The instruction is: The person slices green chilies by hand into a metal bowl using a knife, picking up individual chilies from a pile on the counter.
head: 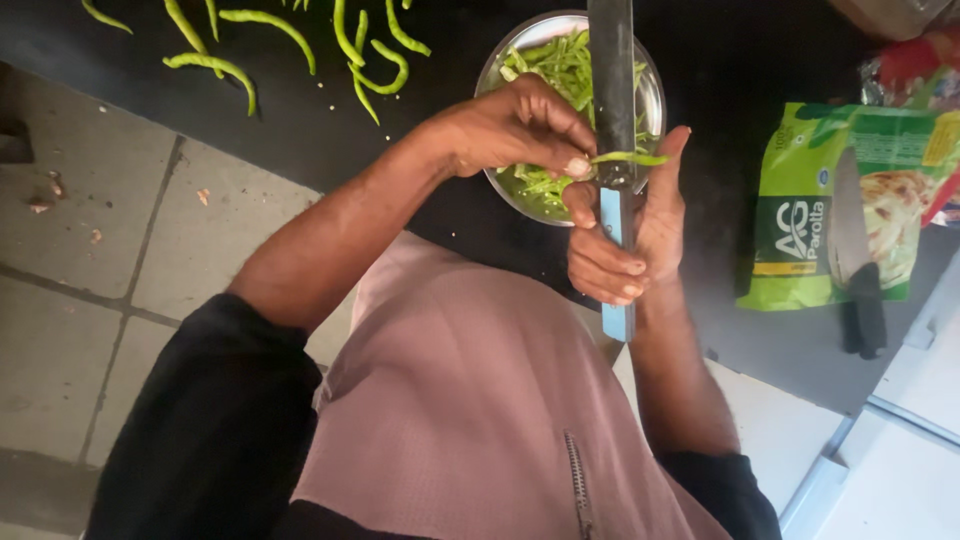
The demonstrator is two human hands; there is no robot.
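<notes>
Chilli (628,158), a thin green one, is lying across the blade of a knife (613,90) just above the steel bowl (655,95), which is sitting on the dark counter (420,160) at the far side. The left hand (520,128) is pinching the chilli's left end between thumb and forefinger, pressing it against the blade. The right hand (625,240) is wrapping closed around the knife's light-blue handle (618,318), its thumb standing up beside the chilli's right tip. Cut green pieces are filling the bowl; whole chillies (290,45) are lying scattered on the counter to the far left. A green food packet (850,205) with a second, dark-handled knife (858,270) on it is resting to the right. The left thumb seems to be nearly touching the edge, though the view is tight; a slip of the blade could be nicking it, or the piece could be dropping past the rim.
</notes>
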